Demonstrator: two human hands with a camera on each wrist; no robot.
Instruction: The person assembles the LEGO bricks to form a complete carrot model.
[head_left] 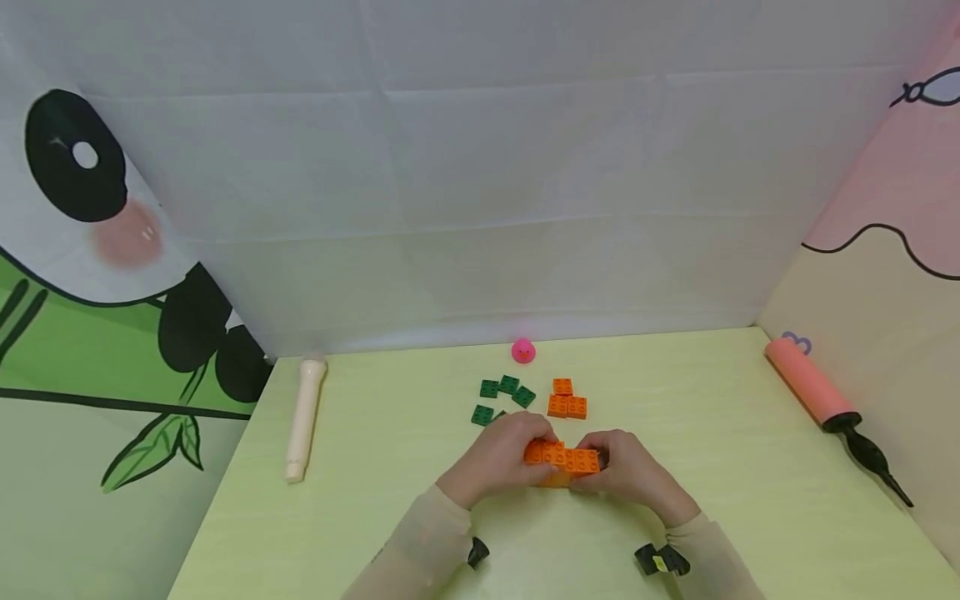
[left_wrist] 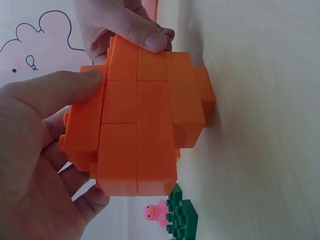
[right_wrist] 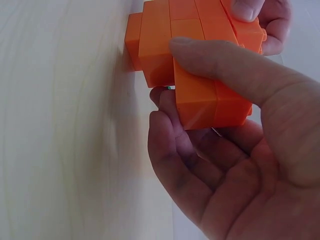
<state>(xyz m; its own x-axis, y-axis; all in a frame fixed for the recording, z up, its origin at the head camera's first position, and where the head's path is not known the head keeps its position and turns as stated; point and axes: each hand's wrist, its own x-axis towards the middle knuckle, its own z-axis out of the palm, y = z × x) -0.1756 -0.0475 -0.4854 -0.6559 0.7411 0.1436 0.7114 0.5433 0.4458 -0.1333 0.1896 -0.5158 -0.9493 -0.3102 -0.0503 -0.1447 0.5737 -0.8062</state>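
An assembly of stacked orange building bricks (head_left: 561, 457) stands upright near the table's front, between both hands. It is wide in the middle rows and narrower at the base, with studs on top. My left hand (head_left: 501, 454) holds its left side; in the left wrist view the thumb (left_wrist: 75, 87) lies on a brick of the upper row, fingers behind. The right hand (head_left: 632, 468) grips the other end, its thumb (right_wrist: 200, 54) across the front face and its fingers (right_wrist: 175, 150) curled underneath and behind. The assembly's back is hidden from both wrist views.
Beyond the hands lie several loose green bricks (head_left: 489, 388) and a small group of orange bricks (head_left: 567, 406). A pink toy duck (head_left: 523, 351) sits at the back edge. A cream-coloured stick (head_left: 306, 421) lies left; a coral pump (head_left: 813, 383) with a black nozzle lies right, by the side panel.
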